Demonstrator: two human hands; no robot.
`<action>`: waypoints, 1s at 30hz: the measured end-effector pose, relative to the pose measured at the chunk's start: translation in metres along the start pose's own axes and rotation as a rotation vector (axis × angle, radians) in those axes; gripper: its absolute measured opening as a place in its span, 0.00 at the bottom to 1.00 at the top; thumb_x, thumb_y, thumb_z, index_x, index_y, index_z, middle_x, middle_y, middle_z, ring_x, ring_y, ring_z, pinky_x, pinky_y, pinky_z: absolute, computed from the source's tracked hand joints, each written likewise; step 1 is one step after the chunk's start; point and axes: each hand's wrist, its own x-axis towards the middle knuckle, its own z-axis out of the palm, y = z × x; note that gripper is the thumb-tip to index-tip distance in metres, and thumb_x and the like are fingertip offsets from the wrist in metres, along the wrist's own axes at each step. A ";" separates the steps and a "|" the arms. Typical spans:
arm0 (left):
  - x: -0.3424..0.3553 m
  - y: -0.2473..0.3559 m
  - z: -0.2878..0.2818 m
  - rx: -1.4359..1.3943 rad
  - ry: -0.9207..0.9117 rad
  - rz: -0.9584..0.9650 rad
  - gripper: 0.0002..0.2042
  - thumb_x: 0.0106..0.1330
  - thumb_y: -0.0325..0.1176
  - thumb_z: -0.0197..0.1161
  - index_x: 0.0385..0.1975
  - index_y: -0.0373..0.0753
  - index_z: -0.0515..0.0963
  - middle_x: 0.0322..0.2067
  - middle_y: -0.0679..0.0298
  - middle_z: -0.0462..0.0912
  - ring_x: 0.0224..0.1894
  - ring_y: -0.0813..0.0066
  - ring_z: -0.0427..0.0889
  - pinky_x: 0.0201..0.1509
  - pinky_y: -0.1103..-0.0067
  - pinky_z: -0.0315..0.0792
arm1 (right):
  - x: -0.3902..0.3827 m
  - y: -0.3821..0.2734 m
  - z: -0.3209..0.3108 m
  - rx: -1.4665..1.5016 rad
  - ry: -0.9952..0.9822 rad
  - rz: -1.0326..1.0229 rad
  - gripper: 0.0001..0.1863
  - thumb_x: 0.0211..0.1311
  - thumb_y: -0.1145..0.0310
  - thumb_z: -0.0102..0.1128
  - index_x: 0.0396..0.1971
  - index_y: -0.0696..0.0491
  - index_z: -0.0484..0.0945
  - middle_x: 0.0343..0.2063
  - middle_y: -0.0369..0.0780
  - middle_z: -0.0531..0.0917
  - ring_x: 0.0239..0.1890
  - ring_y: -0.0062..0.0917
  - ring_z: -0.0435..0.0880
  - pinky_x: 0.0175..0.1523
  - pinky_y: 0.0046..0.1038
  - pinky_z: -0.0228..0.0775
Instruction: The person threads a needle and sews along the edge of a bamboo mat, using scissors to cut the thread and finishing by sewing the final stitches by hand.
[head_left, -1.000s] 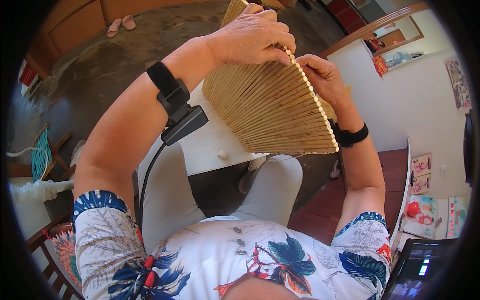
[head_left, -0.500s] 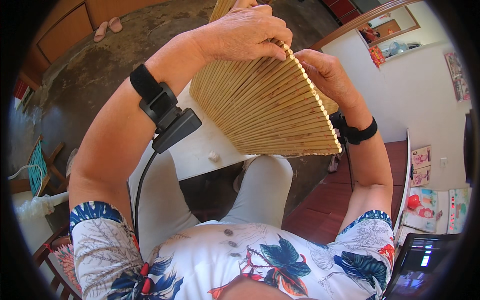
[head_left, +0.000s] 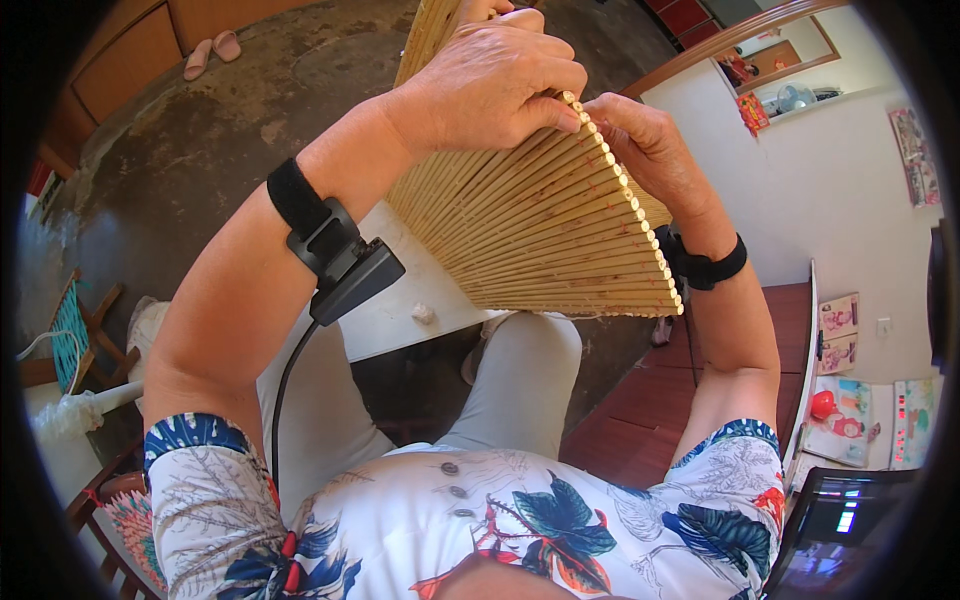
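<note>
A pale yellow mat of thin bamboo slats (head_left: 540, 240) stands slanted in front of me above a white table (head_left: 373, 319), its row of white slat ends running down the right side. My left hand (head_left: 505, 80) is closed on the mat's top edge, fingers bent over it and thumb along the slat ends. My right hand (head_left: 645, 145) is closed at the same edge just to the right, its fingertips partly hidden behind the slats. Black strapped devices are on both forearms. A small whitish lump (head_left: 422, 313) lies on the table below the mat.
A dark red wooden surface (head_left: 640, 420) is at right, with a black screen (head_left: 830, 530) near the lower corner and pictures along the white wall (head_left: 780, 190). At left are a turquoise woven chair (head_left: 68, 340) and a wrapped pole (head_left: 75, 410). Pink slippers (head_left: 212, 55) lie on the floor.
The mat and both hands have shifted slightly in view; the mat's lower edge sits a little lower than before. Both hands keep their places on the edge.
</note>
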 end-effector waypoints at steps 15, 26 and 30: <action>-0.001 0.007 -0.004 -0.017 0.039 0.006 0.04 0.52 0.34 0.60 0.19 0.45 0.73 0.21 0.69 0.71 0.32 0.69 0.68 0.46 0.67 0.51 | 0.007 0.006 0.002 0.026 -0.016 -0.095 0.10 0.55 0.85 0.50 0.35 0.57 0.76 0.27 0.36 0.77 0.28 0.20 0.75 0.34 0.21 0.70; -0.001 0.007 -0.003 -0.001 -0.012 -0.016 0.05 0.52 0.33 0.59 0.18 0.45 0.72 0.21 0.69 0.71 0.33 0.69 0.68 0.45 0.65 0.50 | 0.008 0.002 0.001 -0.008 -0.029 -0.088 0.09 0.56 0.83 0.52 0.37 0.58 0.76 0.29 0.37 0.77 0.31 0.20 0.77 0.37 0.21 0.72; 0.000 0.008 -0.006 -0.006 -0.030 -0.022 0.05 0.52 0.34 0.59 0.18 0.45 0.72 0.21 0.69 0.71 0.33 0.69 0.68 0.45 0.65 0.50 | 0.009 0.007 0.003 0.036 -0.032 -0.126 0.10 0.56 0.84 0.52 0.37 0.59 0.76 0.30 0.36 0.78 0.31 0.20 0.77 0.37 0.21 0.74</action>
